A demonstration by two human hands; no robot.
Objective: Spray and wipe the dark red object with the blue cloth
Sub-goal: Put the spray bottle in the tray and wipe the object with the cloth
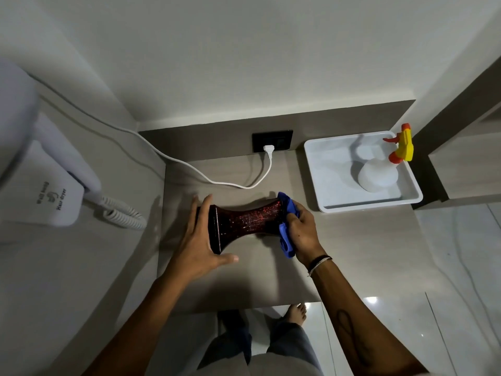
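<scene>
Dark red object (248,221) lies sideways mid-frame on counter (271,272); left hand (196,240) flat, fingers spread against its base; right hand (303,232) clenches blue cloth (287,240) on its other end. White tray (328,185), right of frame, holds spray bottle (379,175).

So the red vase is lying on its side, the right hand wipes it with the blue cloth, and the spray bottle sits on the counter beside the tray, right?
Not quite. The head view shows the spray bottle standing inside the white tray, not beside it. The rest holds: the red vase lies on its side, and the right hand presses the blue cloth against it.
</scene>
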